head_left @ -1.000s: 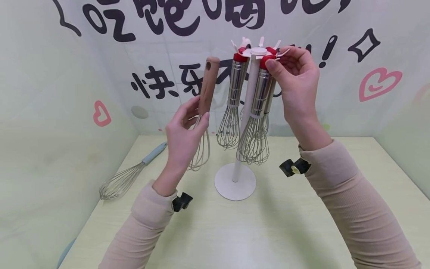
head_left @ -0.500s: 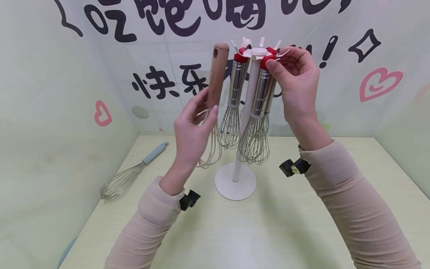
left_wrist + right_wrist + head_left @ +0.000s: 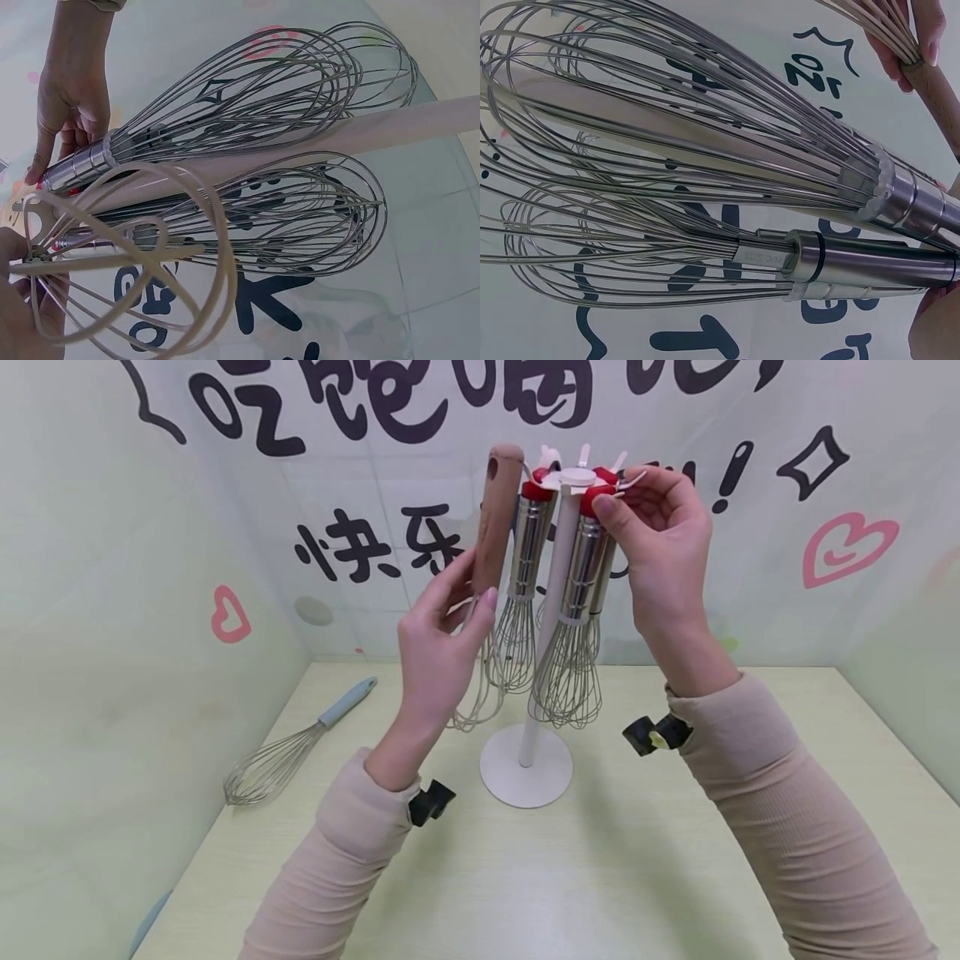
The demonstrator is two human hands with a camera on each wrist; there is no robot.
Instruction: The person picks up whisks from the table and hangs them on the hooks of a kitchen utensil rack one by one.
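My left hand (image 3: pixel 442 631) grips a whisk with a wooden handle (image 3: pixel 497 518), low on the handle where its pale loops (image 3: pixel 217 277) begin. The handle points up, its holed end beside a left hook of a white whisk stand (image 3: pixel 557 552). My right hand (image 3: pixel 667 543) holds the stand at a front right hook, thumb against the red end of a hanging metal whisk (image 3: pixel 581 568) and fingers curled behind. A second red-ended metal whisk (image 3: pixel 528 543) hangs at the left. In the right wrist view, another steel-handled whisk (image 3: pixel 870 259) hangs close by.
A whisk with a light blue handle (image 3: pixel 348 700) lies on the pale table (image 3: pixel 675 860) by the left wall. The stand's round base (image 3: pixel 525 768) rests on the table. A printed sheet (image 3: pixel 360 468) forms the back wall.
My left hand has moved right and up with the wooden-handled whisk, bringing its top end beside the stand's left hook. The right hand stays at the stand.
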